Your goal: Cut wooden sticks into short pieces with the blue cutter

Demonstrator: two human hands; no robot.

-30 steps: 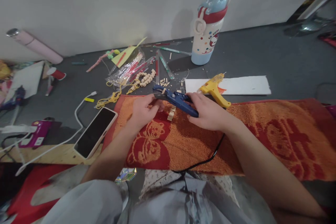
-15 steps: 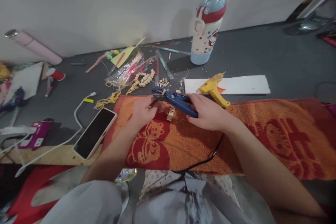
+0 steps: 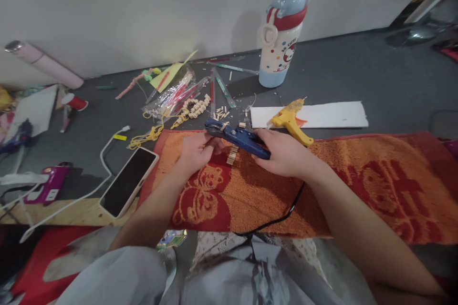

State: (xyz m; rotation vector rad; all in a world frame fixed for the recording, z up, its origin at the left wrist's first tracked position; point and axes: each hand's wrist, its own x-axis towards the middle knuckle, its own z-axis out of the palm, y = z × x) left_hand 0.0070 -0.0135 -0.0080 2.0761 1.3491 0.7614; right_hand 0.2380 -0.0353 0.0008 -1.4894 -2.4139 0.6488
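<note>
A blue hinged hand tool (image 3: 243, 140), resembling a pair of cutters, is gripped at its right end by my right hand (image 3: 281, 152). My left hand (image 3: 195, 152) is at the tool's other end, its fingers curled together by the jaws; what they pinch is hidden. A small pale wooden piece (image 3: 224, 126) shows at the jaws. Below the tool, a row of short wooden pieces (image 3: 232, 155) lies on the orange towel (image 3: 265, 195). More cut-looking pieces (image 3: 222, 113) are scattered on the dark table behind it.
A yellow glue gun (image 3: 291, 121) rests on a white strip (image 3: 332, 115); a black cord (image 3: 279, 220) crosses the towel. Behind stands a bottle (image 3: 275, 57). At left are a phone (image 3: 129, 181), yellow cord (image 3: 146, 137), a beaded wooden chain (image 3: 198, 107) and plastic packets (image 3: 171, 95).
The tool's left end has tilted slightly and its jaws look closer together. Both hands stay in nearly the same place.
</note>
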